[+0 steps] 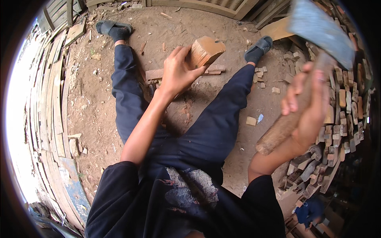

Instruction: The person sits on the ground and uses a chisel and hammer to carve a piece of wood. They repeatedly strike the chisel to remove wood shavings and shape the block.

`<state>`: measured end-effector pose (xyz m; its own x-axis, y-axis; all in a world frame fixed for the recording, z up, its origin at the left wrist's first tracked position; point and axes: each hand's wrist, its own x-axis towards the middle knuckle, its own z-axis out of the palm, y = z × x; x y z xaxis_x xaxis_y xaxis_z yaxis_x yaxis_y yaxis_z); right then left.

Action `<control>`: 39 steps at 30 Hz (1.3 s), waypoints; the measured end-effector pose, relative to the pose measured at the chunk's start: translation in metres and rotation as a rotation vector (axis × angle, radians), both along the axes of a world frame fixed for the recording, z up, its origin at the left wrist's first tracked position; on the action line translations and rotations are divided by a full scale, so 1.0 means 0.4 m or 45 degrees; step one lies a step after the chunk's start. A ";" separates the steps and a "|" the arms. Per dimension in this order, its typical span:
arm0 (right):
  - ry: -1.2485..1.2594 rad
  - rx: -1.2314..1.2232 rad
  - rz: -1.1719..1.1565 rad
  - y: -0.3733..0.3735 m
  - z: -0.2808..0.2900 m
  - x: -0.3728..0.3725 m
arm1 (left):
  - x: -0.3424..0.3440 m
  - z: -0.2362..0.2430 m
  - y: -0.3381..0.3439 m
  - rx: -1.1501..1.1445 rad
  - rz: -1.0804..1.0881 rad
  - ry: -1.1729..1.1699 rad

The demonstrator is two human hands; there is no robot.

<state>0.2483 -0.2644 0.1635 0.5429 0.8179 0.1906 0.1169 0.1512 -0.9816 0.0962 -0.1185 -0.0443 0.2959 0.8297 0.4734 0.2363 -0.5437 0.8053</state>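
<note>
My left hand grips a short block of wood by its left side, out in front of me between my spread legs. The block's pale cut face shows on top. On the right, my right hand is around the wooden handle of a hatchet, raised well apart from the block. Its broad grey blade is at the upper right, smeared by motion. The butt of the handle points down toward my right forearm. Beneath the block, a reddish piece of wood lies near the ground, partly hidden by my left hand.
Stacked small wood blocks line the right side, with loose ones on the dirt floor. A plank wall runs along the left. Wooden framing stands at the far side. Another person shows at the lower right.
</note>
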 end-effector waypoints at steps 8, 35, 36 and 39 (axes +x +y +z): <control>-0.238 -0.233 0.062 0.037 -0.200 0.019 | 0.007 -0.006 0.005 0.052 -0.009 0.004; -0.213 -0.767 0.247 0.034 -0.200 0.028 | 0.006 -0.010 -0.010 0.019 -0.040 0.020; -0.159 -0.750 0.261 0.030 -0.196 0.027 | -0.003 0.004 -0.009 -0.012 -0.040 0.036; -0.028 -0.706 0.296 0.023 -0.187 0.022 | 0.008 0.029 -0.011 -0.003 0.019 -0.004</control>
<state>0.2569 -0.2553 0.0885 0.3389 0.8953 -0.2891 0.1630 -0.3585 -0.9192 0.0995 -0.1229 -0.0328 0.2818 0.8351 0.4725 0.2417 -0.5383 0.8073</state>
